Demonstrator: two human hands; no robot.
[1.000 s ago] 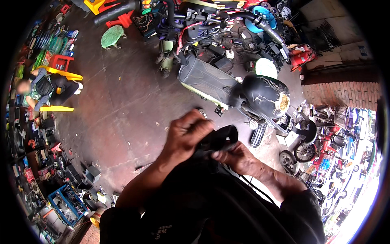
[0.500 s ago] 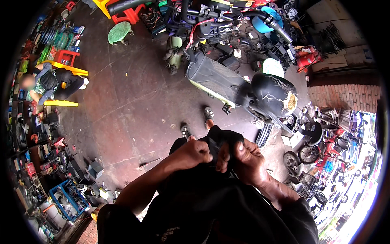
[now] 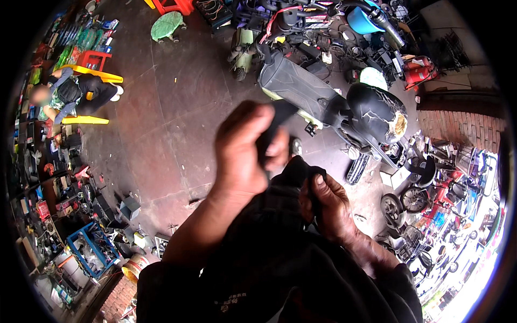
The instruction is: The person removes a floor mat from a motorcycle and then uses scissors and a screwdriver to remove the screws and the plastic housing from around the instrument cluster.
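Left hand (image 3: pixel 239 145): raised above the right, motion-blurred, grasping a dark strip (image 3: pixel 281 113) between thumb and fingers (edges too smeared to trace).
Right hand (image 3: pixel 334 212): lower and nearer the body, thumb up, pinching black cloth (image 3: pixel 297 173).
Black cloth: bunched just left of the right hand, blending into the dark shirt (image 3: pixel 258 280) below; cannot tell whether joined to the dark strip.
Shoe (image 3: pixel 295 145): partly visible just beyond the black cloth.
Scooter (image 3: pixel 299 81): standing ahead and to the right on the brownish floor (image 3: pixel 156 134).
Seat (image 3: pixel 371 107): black, cracked, torn through to yellowish foam.
Wheels (image 3: pixel 391 210): at right, near the scooter's rear.
Blue basin (image 3: pixel 363 21): beyond the scooter, among jumbled parts.
Extinguishers (image 3: pixel 418 72): red, far right, near a brick wall (image 3: pixel 458 127).
Green stool (image 3: pixel 167 26): far ahead, left of the scooter.
Co-worker (image 3: pixel 91 91): seated at far left on a yellow chair (image 3: pixel 86 119).
Blue frame (image 3: pixel 86 242): lower left, among clutter.
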